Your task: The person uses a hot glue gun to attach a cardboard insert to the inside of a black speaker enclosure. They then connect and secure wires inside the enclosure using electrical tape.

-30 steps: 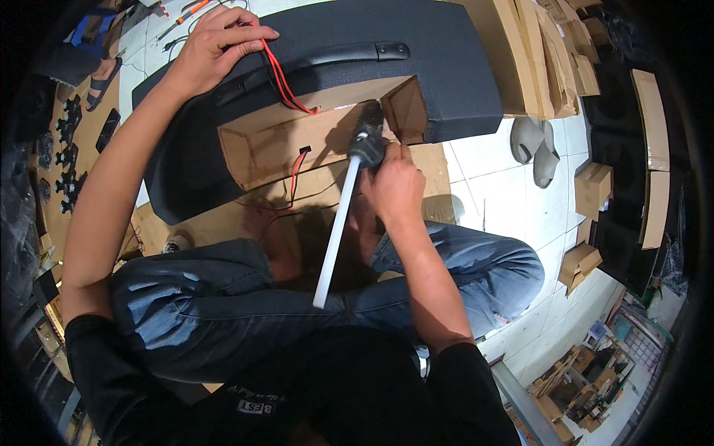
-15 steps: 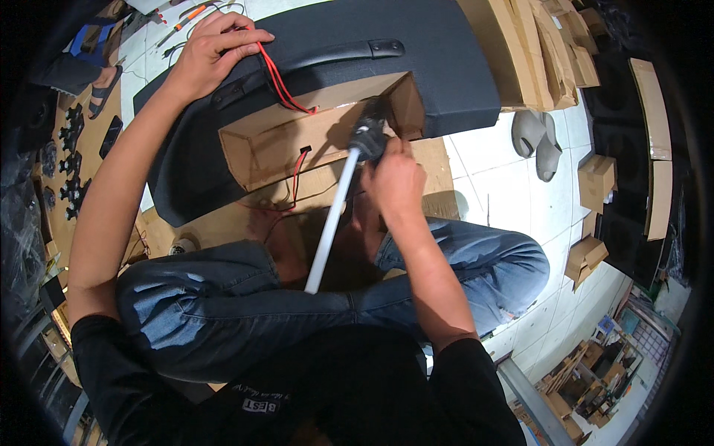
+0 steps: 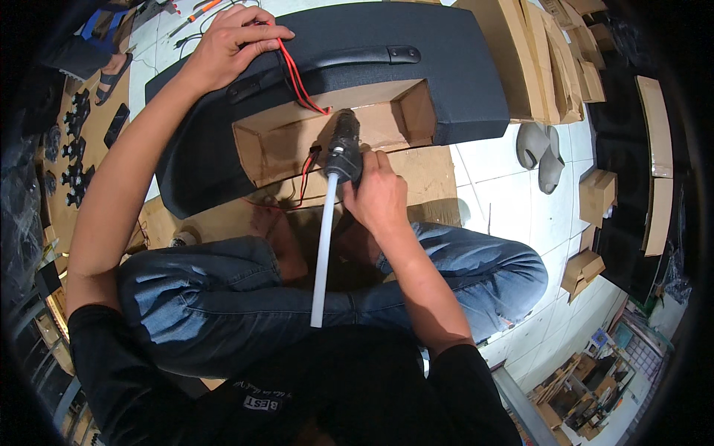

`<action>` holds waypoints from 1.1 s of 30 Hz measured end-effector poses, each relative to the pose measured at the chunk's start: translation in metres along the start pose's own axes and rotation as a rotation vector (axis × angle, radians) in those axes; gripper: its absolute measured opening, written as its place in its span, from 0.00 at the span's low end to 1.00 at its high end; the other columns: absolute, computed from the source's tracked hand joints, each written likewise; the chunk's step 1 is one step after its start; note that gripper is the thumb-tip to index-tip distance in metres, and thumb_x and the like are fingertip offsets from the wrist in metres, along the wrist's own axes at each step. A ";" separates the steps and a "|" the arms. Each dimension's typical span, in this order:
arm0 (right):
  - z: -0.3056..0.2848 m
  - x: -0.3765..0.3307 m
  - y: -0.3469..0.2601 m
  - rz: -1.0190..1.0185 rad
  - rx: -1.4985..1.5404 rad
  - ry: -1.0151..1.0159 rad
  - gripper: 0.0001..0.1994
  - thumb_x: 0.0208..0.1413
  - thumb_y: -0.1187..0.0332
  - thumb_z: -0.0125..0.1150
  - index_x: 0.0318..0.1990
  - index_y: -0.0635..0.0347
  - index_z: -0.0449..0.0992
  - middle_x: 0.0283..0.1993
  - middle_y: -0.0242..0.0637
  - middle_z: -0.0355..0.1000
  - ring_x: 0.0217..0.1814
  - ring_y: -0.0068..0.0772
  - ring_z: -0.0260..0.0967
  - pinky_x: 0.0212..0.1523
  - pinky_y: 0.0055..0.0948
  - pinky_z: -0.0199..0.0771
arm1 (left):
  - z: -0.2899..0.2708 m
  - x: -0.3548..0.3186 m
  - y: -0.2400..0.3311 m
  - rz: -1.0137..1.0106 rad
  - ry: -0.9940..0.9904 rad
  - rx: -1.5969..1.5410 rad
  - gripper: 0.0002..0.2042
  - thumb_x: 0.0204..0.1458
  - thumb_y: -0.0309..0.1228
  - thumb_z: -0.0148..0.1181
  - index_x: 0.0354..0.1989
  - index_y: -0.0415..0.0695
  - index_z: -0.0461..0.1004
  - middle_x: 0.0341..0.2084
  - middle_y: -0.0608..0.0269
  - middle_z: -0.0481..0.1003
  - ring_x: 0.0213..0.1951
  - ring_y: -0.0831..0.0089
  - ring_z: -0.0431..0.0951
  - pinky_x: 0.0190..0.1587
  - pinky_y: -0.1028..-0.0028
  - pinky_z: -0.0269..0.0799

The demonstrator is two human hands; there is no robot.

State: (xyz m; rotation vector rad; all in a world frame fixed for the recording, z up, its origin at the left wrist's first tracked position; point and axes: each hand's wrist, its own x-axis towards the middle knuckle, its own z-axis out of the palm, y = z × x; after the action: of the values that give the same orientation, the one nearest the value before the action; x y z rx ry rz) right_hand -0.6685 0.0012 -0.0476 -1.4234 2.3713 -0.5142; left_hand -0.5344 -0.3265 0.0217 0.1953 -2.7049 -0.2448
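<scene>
My right hand [image 3: 379, 195] is closed around a black hot glue gun [image 3: 344, 145], with a long white glue stick [image 3: 323, 253] jutting from its back end toward my lap. Its nose points into the rectangular wooden recess of a black speaker cabinet [image 3: 461, 74]. Red and black wires [image 3: 299, 88] are pinched in my left hand [image 3: 234, 44] above the cabinet, and they run down into a hole in the recess's inner wall. More red wire [image 3: 305, 177] comes out of a second hole lower in the recess. A black carrying handle [image 3: 335, 68] lies along the cabinet's top.
Cardboard [image 3: 428, 186] lies under the cabinet. Folded cartons [image 3: 520, 67] stand at the right, near grey slippers [image 3: 541, 156] on white tiles. At the left, a phone [image 3: 117, 125] and several black parts [image 3: 76, 149] rest on a board. Another person's sandalled foot [image 3: 113, 78] is at far left.
The glue gun has moved left along the recess, toward the wire holes, and its glue stick now stands more upright in view. My left hand keeps its hold on the wires.
</scene>
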 end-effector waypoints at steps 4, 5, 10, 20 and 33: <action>-0.004 0.001 0.010 -0.001 0.021 0.091 0.21 0.47 0.65 0.71 0.46 0.68 0.73 0.42 0.54 0.75 0.41 0.62 0.77 0.42 0.53 0.80 | 0.001 0.000 -0.002 -0.001 0.010 -0.026 0.12 0.58 0.32 0.65 0.50 0.53 0.84 0.42 0.66 0.76 0.46 0.66 0.74 0.53 0.67 0.67; -0.009 0.004 0.017 0.070 -0.014 0.036 0.23 0.47 0.64 0.72 0.48 0.66 0.73 0.44 0.51 0.75 0.41 0.56 0.79 0.40 0.50 0.82 | 0.002 0.000 -0.001 -0.002 0.014 -0.037 0.12 0.59 0.32 0.65 0.50 0.53 0.84 0.42 0.66 0.76 0.46 0.67 0.74 0.53 0.67 0.67; -0.006 0.006 0.022 0.018 0.012 0.048 0.22 0.47 0.64 0.70 0.47 0.67 0.74 0.44 0.53 0.76 0.42 0.58 0.79 0.42 0.50 0.82 | 0.003 -0.001 -0.004 0.000 0.012 -0.063 0.11 0.59 0.32 0.65 0.50 0.52 0.84 0.42 0.66 0.76 0.45 0.66 0.76 0.50 0.68 0.69; -0.006 0.007 0.029 0.074 0.032 0.069 0.21 0.46 0.64 0.71 0.46 0.67 0.74 0.43 0.55 0.77 0.41 0.60 0.79 0.42 0.51 0.81 | 0.004 0.002 -0.003 0.044 0.036 -0.046 0.11 0.58 0.32 0.66 0.49 0.51 0.84 0.41 0.65 0.77 0.44 0.66 0.76 0.49 0.67 0.71; -0.010 0.005 0.036 0.033 0.097 0.220 0.18 0.47 0.67 0.69 0.44 0.68 0.75 0.41 0.55 0.75 0.43 0.64 0.77 0.45 0.53 0.79 | -0.003 0.009 0.012 -0.052 0.091 -0.215 0.09 0.51 0.30 0.72 0.42 0.49 0.87 0.33 0.63 0.77 0.37 0.63 0.77 0.43 0.66 0.72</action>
State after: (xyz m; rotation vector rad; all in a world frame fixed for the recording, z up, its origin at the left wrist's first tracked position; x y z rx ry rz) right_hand -0.7033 0.0136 -0.0562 -1.3430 2.4943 -0.8030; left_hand -0.5423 -0.3168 0.0306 0.2084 -2.5626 -0.5258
